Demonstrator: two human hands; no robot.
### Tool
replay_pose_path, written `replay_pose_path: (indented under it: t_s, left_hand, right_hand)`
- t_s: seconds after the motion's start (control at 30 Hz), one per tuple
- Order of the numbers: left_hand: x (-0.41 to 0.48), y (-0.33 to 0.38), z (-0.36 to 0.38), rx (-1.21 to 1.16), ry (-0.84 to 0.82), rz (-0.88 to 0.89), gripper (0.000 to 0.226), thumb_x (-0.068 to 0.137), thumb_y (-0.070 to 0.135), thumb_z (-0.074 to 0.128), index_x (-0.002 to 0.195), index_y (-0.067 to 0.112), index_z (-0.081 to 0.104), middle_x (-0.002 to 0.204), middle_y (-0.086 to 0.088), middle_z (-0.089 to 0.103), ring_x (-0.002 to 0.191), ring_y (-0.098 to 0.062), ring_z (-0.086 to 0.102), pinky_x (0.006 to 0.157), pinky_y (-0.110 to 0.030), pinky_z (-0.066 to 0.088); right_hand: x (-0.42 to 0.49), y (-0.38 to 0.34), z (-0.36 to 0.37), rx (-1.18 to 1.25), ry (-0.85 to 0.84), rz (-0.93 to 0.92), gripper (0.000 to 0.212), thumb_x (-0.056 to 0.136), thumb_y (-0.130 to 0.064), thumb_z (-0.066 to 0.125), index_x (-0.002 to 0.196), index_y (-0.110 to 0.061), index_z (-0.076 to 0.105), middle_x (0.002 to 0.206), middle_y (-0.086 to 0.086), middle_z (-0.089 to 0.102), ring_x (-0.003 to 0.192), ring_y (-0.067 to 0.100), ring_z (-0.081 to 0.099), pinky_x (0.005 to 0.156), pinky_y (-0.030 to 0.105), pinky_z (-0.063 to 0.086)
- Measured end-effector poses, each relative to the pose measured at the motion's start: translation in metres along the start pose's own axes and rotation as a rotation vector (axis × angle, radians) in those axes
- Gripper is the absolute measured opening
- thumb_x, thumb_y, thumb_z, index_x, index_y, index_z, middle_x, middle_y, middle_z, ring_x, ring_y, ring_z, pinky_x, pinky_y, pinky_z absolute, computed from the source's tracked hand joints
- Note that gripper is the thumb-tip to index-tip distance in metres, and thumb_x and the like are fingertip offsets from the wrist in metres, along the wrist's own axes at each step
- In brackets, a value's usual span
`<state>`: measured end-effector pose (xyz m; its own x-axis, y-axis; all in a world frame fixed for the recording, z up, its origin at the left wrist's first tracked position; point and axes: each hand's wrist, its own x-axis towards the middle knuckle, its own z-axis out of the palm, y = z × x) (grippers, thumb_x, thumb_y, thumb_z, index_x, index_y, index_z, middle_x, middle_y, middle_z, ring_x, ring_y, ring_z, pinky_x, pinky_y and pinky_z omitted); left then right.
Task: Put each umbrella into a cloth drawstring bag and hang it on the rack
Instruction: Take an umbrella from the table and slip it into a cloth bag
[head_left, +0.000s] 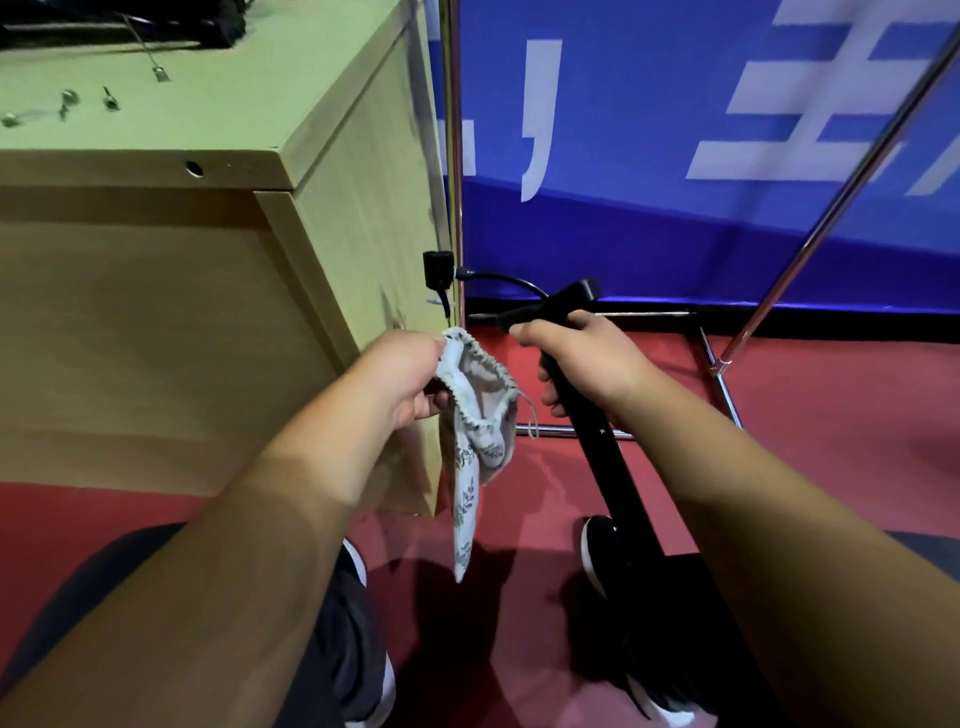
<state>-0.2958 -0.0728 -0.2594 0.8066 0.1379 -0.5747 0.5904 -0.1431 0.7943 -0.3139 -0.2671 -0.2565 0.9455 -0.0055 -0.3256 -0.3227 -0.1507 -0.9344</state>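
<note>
The task looks to be at the bagging step for this umbrella, with nothing finished for it yet. The left hand (410, 374) pinches the gathered rim of a cloth drawstring bag (475, 415), thumb and fingers curled on the hem. The right hand (587, 364) is wrapped round the upper part of a black umbrella (597, 436). Its handle sticks out above that hand and its folded body slants down below it toward the floor (831, 441).

The bag hangs limp under the left hand, mouth partly open and facing the right hand, its printed body flat. It appears to hold nothing. The umbrella is just beside the bag's mouth but wholly outside it, and the two do not touch.

What is left, by my reading: slide the umbrella in, pull the cord, then hang it. The rack (852, 171) stands beyond and to the outside of the right hand, and no bag shows on the parts of it in view. A wooden counter (156, 338) stands beyond the left hand, with small metal bits on top.
</note>
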Motion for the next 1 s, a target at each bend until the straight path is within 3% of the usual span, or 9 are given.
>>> replay_pose_path:
  t_s: [0.1, 0.2, 0.37, 0.5, 0.63, 0.83, 0.93, 1.0]
  left_hand:
    - [0.003, 0.000, 0.002, -0.050, 0.005, -0.018, 0.032, 0.108, 0.009, 0.040, 0.084, 0.016, 0.060, 0.054, 0.001, 0.066, 0.039, -0.009, 0.057, 0.042, -0.015, 0.040]
    - [0.008, 0.000, 0.004, -0.110, 0.024, -0.024, 0.028, 0.107, 0.010, 0.041, 0.090, 0.016, 0.063, 0.073, -0.006, 0.067, 0.057, -0.017, 0.058, 0.039, -0.015, 0.041]
    - [0.016, 0.000, 0.007, -0.148, 0.083, -0.016, 0.025, 0.106, 0.011, 0.044, 0.094, 0.017, 0.065, 0.085, -0.010, 0.065, 0.063, -0.020, 0.057, 0.038, -0.019, 0.044]
    - [0.022, -0.003, 0.012, -0.119, 0.104, -0.022, 0.026, 0.106, 0.008, 0.040, 0.094, 0.017, 0.061, 0.088, -0.009, 0.063, 0.066, -0.021, 0.055, 0.039, -0.019, 0.046]
    - [0.023, -0.003, 0.013, -0.103, 0.115, -0.025, 0.030, 0.102, 0.008, 0.040, 0.108, 0.013, 0.069, 0.094, -0.012, 0.068, 0.066, -0.023, 0.059, 0.039, -0.022, 0.045]
    - [0.020, 0.001, 0.017, -0.082, 0.073, 0.012, 0.031, 0.102, 0.010, 0.043, 0.086, 0.018, 0.068, 0.075, -0.004, 0.067, 0.056, -0.017, 0.058, 0.039, -0.019, 0.040]
    - [0.023, 0.000, 0.014, -0.106, 0.084, 0.033, 0.029, 0.104, 0.011, 0.044, 0.086, 0.016, 0.067, 0.071, -0.003, 0.067, 0.047, -0.013, 0.059, 0.039, -0.019, 0.041]
    - [0.027, 0.001, 0.012, -0.124, 0.107, 0.043, 0.024, 0.105, 0.015, 0.047, 0.095, 0.013, 0.069, 0.081, -0.007, 0.069, 0.055, -0.016, 0.062, 0.038, -0.020, 0.043]
  right_hand:
    - [-0.003, 0.006, -0.004, -0.003, 0.001, 0.031, 0.042, 0.090, -0.036, 0.079, 0.111, -0.002, 0.065, 0.072, 0.010, 0.058, 0.052, 0.025, 0.061, 0.049, 0.032, 0.052]
    - [-0.007, 0.010, -0.008, -0.051, 0.001, 0.054, 0.035, 0.091, -0.035, 0.078, 0.108, -0.006, 0.068, 0.075, 0.009, 0.060, 0.054, 0.026, 0.064, 0.050, 0.032, 0.055]
    - [-0.010, 0.023, -0.012, -0.081, -0.023, 0.081, 0.033, 0.091, -0.035, 0.077, 0.109, -0.008, 0.069, 0.073, 0.009, 0.060, 0.054, 0.026, 0.064, 0.053, 0.036, 0.057]
    - [-0.013, 0.028, -0.016, -0.074, -0.039, 0.081, 0.037, 0.091, -0.035, 0.076, 0.111, -0.004, 0.070, 0.073, 0.009, 0.060, 0.054, 0.025, 0.064, 0.054, 0.036, 0.056]
    - [-0.014, 0.031, -0.021, -0.072, -0.049, 0.089, 0.038, 0.091, -0.035, 0.076, 0.111, -0.004, 0.070, 0.072, 0.009, 0.059, 0.054, 0.026, 0.064, 0.055, 0.036, 0.056]
    - [-0.012, 0.033, -0.021, -0.109, -0.081, 0.127, 0.027, 0.091, -0.033, 0.075, 0.100, -0.009, 0.071, 0.064, 0.003, 0.059, 0.054, 0.026, 0.064, 0.058, 0.039, 0.056]
    - [-0.012, 0.035, -0.019, -0.123, -0.091, 0.152, 0.022, 0.091, -0.032, 0.075, 0.099, -0.011, 0.070, 0.064, 0.004, 0.058, 0.056, 0.028, 0.064, 0.058, 0.039, 0.056]
    - [-0.012, 0.036, -0.017, -0.142, -0.094, 0.165, 0.025, 0.092, -0.031, 0.074, 0.101, -0.008, 0.070, 0.070, 0.008, 0.058, 0.057, 0.029, 0.065, 0.057, 0.039, 0.056]
